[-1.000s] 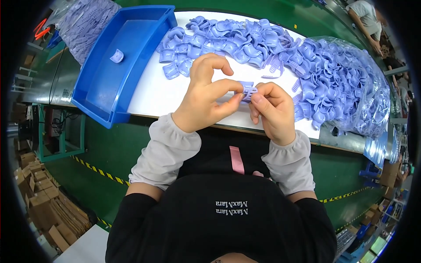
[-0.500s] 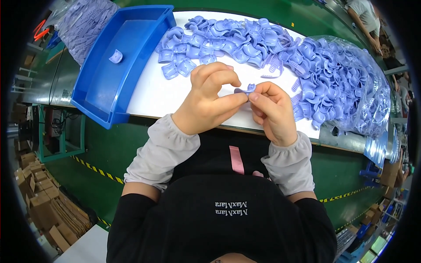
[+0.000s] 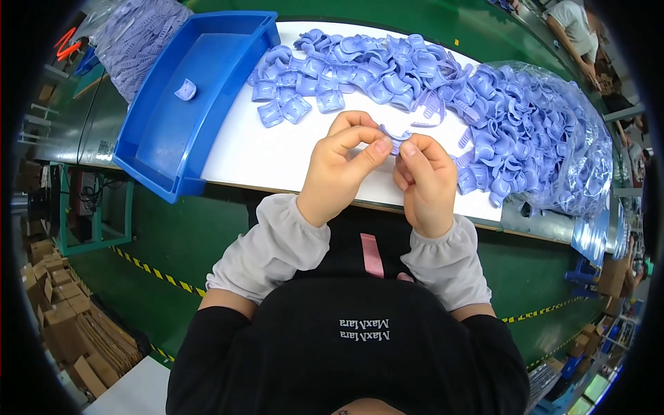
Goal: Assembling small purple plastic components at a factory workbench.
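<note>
A small curved lavender plastic piece is pinched between my two hands above the white table near its front edge. Its arched rim faces up, and a ridged strip shows below it. My left hand is closed on its left side with thumb and fingers. On its other side my right hand grips with thumb and bent fingers; part of the piece is hidden behind the fingertips. Just beyond my hands lie many similar curved lavender pieces, with flat slotted straps among them.
At the left stands a blue plastic tray with one curved piece in it. A clear bag spills lavender pieces at the right. Behind the tray sits a bag of slotted straps. Another person is at the far right.
My left hand has turned, its fingers curling in toward the piece. The piece has tilted, so its arched rim now shows more fully. Both hands still hold it.
</note>
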`<state>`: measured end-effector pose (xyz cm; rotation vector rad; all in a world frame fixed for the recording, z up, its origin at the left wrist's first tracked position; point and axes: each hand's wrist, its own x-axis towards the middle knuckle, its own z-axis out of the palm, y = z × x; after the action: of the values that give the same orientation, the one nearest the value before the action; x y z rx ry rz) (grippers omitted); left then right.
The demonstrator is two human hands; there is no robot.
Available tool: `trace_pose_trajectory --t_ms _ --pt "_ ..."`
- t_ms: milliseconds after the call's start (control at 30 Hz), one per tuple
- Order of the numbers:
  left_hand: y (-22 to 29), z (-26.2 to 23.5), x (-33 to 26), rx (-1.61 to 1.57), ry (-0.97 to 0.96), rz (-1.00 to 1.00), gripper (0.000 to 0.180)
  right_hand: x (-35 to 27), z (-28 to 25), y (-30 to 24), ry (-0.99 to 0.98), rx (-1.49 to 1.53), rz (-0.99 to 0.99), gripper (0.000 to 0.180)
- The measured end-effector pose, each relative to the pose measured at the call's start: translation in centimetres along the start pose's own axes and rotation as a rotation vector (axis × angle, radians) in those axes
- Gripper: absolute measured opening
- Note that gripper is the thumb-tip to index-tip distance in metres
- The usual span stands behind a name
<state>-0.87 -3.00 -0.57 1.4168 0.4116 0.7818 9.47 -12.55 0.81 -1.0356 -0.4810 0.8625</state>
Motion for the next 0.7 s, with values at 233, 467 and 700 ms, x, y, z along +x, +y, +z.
trace_pose_trajectory --t_ms 233,467,700 --pt "1.0 1.1 0.0 0.093 -0.024 -0.036 0.017 -0.7 -0.4 -0.4 0.010 -0.162 -0.106 0.005" --pt "0.9 0.8 -1.0 0.025 0.032 0.010 0.016 -0.5 -0.7 -0.9 -0.053 -0.541 -0.436 0.023" --pt "1.6 2.3 -0.3 -0.012 -0.009 -0.048 0.023 0.1 -2.4 -2.3 -0.316 -0.909 -0.757 0.056"
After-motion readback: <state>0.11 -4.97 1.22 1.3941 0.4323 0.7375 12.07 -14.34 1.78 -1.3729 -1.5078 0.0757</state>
